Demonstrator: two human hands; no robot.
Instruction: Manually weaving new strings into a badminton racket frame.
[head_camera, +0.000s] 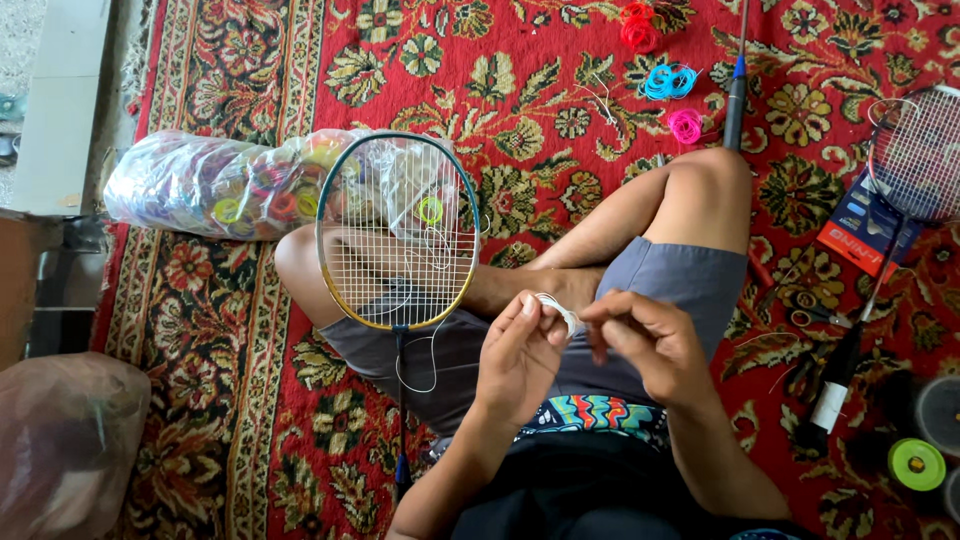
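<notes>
I sit cross-legged on a red patterned carpet (480, 90). A badminton racket (398, 232) with a green-yellow frame lies across my left knee, its white strings partly strung, a loose string end hanging near the throat. My left hand (520, 352) and my right hand (645, 340) meet above my lap. Together they pinch a small coil of white string (560, 310) between fingertips. Both hands are a short way right of the racket's head.
A clear bag of coloured string coils (215, 185) lies behind the racket. Red (640, 30), blue (668, 82) and pink (686, 125) coils lie on the carpet. A second racket (915, 150), a box (860, 225), scissors (812, 312) and a green spool (916, 463) lie right.
</notes>
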